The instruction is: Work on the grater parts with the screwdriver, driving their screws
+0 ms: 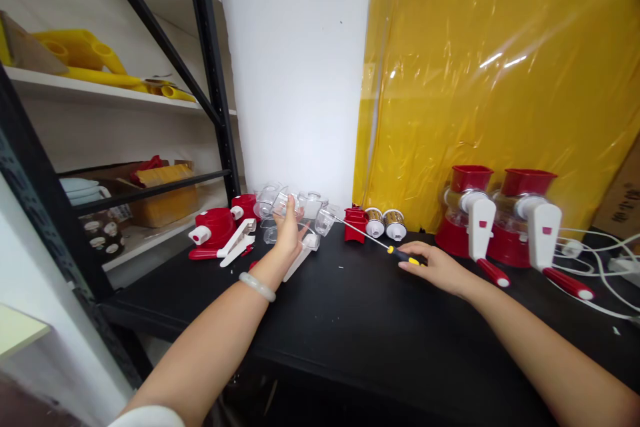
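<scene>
My left hand (287, 232), with a pale bangle at the wrist, is closed around a clear plastic grater housing (327, 219). My right hand (431, 267) grips the black and yellow handle of a screwdriver (400, 254). Its long shaft points left, and the tip meets the clear housing or lies inside it; which, I cannot tell. More clear housings (269, 197) stand behind my left hand. A white crank (299, 262) lies partly hidden beneath it. To the left are red grater bases (216, 227) and another white crank (239, 243) with a red handle.
Behind the screwdriver sit a red plastic part (355, 224) and two metal grater drums (395, 225). Two assembled rotary graters (467, 213) stand at the right, near white cables (595, 267). A black-framed shelf (210, 47) borders the black table (340, 327) on the left.
</scene>
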Motion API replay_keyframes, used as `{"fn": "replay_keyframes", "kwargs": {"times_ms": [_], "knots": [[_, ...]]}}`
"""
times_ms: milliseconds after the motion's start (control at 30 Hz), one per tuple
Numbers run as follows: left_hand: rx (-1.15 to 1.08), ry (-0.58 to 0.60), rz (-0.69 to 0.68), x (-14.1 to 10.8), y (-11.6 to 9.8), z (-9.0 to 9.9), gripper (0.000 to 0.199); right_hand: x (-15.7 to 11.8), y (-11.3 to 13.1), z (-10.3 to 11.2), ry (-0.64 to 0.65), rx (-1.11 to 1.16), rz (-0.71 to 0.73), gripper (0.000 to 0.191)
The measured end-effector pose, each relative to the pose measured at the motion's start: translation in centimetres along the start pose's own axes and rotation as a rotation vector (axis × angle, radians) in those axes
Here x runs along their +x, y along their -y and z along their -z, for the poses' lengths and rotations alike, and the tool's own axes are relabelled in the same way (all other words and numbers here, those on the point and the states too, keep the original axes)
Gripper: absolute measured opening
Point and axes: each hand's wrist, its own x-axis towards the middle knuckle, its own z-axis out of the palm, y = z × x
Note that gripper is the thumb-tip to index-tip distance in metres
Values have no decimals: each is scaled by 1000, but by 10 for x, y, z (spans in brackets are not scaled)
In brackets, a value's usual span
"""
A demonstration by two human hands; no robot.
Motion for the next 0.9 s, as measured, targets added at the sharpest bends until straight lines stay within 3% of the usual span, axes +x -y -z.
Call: {"fn": "replay_keyframes", "kwargs": {"times_ms": [200,400,533,700,767,900], "knots": [[10,71,-5,1,5,2,74,-5,10,-6,70,65,-76,37],[-9,36,7,1,3,1,81,-8,21,-1,157,153,-168,43],[-15,10,28,1,2,1,80,-8,21,3,187,56,-79,42],[-7,29,21,0,2,1,77,-5,17,0,50,-96,100,26],[-10,33,15,1,3,1,78,-5,16,-3,38,-101,103,25],[-21,26,6,1,3,2,77,-6,15,-6,149,-17,5,24]]}}
